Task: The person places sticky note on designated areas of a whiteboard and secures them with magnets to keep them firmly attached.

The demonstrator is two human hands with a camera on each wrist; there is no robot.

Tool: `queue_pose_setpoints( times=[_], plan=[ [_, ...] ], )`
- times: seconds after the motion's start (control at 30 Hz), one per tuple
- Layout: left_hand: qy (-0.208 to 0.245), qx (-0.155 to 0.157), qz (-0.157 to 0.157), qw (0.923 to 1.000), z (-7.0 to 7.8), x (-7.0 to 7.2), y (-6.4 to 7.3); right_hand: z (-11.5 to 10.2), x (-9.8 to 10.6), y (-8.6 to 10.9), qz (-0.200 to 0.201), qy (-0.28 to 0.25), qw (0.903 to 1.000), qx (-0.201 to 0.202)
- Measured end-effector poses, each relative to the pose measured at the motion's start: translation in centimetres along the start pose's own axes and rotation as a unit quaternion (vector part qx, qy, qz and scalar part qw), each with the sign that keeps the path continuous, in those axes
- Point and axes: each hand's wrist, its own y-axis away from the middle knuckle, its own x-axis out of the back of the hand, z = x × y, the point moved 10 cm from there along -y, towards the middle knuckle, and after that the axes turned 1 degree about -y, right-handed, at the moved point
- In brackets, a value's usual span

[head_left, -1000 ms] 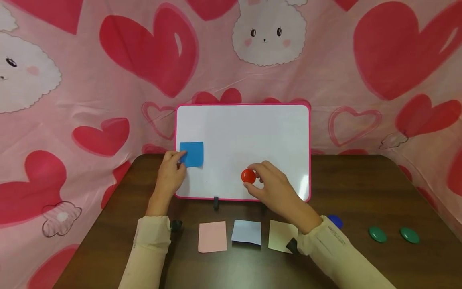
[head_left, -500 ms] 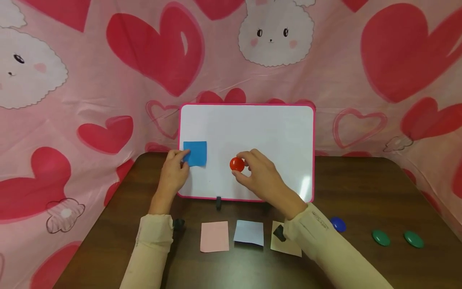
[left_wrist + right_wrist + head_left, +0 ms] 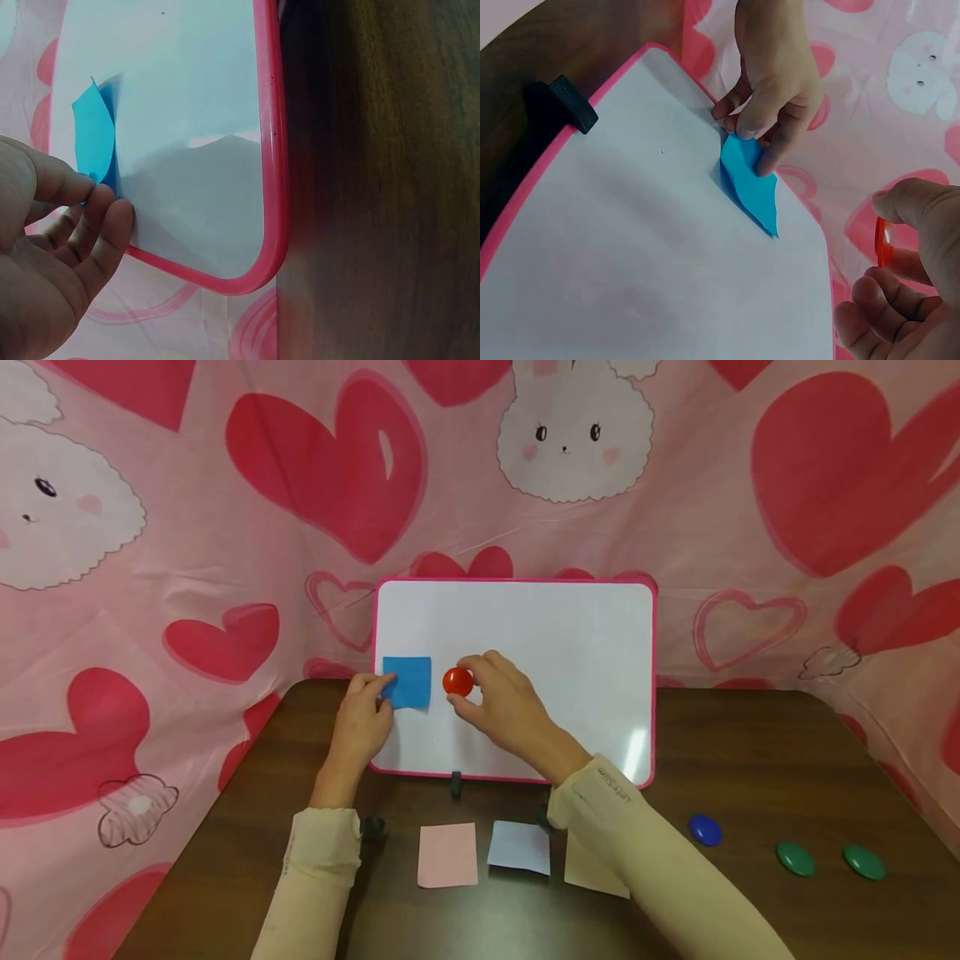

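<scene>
My left hand (image 3: 358, 720) pinches a blue sticky note (image 3: 409, 683) by its left edge, at the left side of a whiteboard (image 3: 547, 618) with a pink frame. In the left wrist view the note (image 3: 94, 135) bows out from the board, thumb and fingertip meeting on its edge. Between thumb and fingers, my right hand (image 3: 504, 703) holds a round red magnet (image 3: 456, 682), just right of the note in the head view. The right wrist view shows the magnet (image 3: 882, 241) edge-on, standing off from the board's surface.
A pink note (image 3: 447, 855), a pale blue note (image 3: 520, 847) and a yellow note (image 3: 592, 865), partly under the right sleeve, lie on the dark wooden table (image 3: 735, 743). To the right are a blue magnet (image 3: 706, 830) and two green magnets (image 3: 795, 858). A black foot (image 3: 456, 785) supports the board.
My right hand has carried the red magnet left and upward across the front of the board, close to the blue note. My left hand keeps its pinch on the note, nearly still.
</scene>
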Motion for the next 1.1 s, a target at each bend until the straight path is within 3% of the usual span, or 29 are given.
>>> queue_pose_setpoints(
  times=[0.57,0.8,1.1],
  plan=[
    [0.003,-0.011,0.008,0.9999,0.2,0.2,0.2,-1.0,-2.9,-2.4,0.020,0.043,0.9974,0.054],
    [-0.003,-0.021,0.019,0.9996,0.2,0.4,0.2,-1.0,-4.5,-4.1,0.004,0.058,0.9974,0.043],
    [-0.005,-0.023,0.015,0.9996,0.3,0.2,0.1,-0.5,-6.8,-5.3,-0.009,0.107,0.9924,0.060]
  ],
)
